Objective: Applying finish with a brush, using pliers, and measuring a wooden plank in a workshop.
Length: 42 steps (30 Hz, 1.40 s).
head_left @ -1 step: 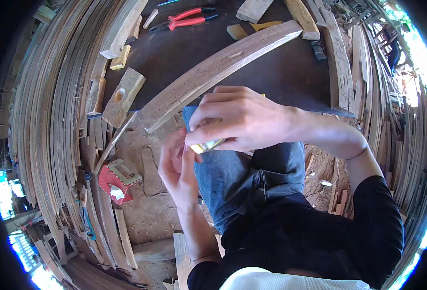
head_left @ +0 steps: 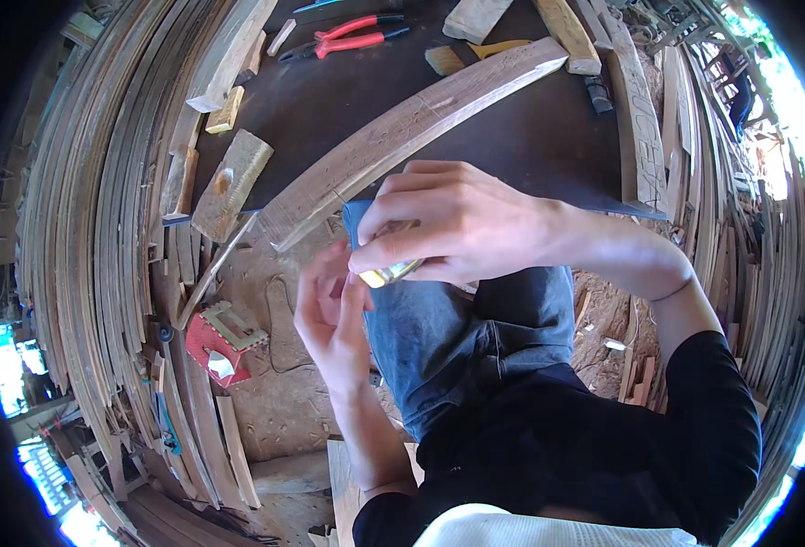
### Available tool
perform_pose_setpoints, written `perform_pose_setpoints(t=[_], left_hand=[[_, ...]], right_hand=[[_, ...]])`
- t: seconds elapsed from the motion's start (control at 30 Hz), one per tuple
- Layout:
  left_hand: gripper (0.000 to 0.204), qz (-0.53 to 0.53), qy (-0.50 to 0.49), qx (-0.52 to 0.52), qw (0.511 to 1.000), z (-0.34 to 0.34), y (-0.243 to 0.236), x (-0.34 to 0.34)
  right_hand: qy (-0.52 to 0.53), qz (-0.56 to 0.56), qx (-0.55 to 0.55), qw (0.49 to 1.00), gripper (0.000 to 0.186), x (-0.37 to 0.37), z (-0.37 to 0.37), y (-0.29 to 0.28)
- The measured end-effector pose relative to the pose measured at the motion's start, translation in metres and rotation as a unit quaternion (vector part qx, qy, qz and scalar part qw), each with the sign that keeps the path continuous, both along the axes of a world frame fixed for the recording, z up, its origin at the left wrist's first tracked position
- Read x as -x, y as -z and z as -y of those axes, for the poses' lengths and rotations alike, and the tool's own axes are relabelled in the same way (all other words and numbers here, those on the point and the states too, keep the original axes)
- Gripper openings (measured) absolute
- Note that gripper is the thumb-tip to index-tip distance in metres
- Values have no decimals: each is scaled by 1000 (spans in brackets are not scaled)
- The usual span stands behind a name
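Observation:
My right hand (head_left: 452, 223) is closed around a small yellow and silver tape measure (head_left: 389, 273), held above my left knee. Most of its body is hidden by the fingers. Just left of it, my left hand (head_left: 334, 314) is raised with palm turned up and fingers apart and slightly curled. Its thumb tip comes close to the yellow end; I cannot tell whether they touch. Beyond both hands, a long curved wooden piece (head_left: 402, 137) lies diagonally on the dark tabletop (head_left: 530, 159), its near left end jutting past the edge.
Red-handled pliers (head_left: 357, 38) and a paintbrush (head_left: 444, 61) lie farther back. A short wooden block (head_left: 231, 182) sits at the table's left edge. Wooden pieces line both sides. On the ground at left is a red object (head_left: 215, 342); stacked wood strips (head_left: 92, 219) stand beyond.
My left hand has shifted very slightly left, away from the tape measure. My right hand stays almost in place.

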<state>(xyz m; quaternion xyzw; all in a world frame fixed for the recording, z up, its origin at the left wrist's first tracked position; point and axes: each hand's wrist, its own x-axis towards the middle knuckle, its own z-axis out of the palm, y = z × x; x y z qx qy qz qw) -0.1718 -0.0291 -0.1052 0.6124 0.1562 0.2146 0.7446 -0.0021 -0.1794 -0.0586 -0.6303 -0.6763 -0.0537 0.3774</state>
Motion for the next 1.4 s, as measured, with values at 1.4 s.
perform_pose_setpoints(t=[1.4], left_hand=[[34,-37,-52,-596,800,-44,-11,-72]], right_hand=[[155,129,20,979,44,-79,25,1]])
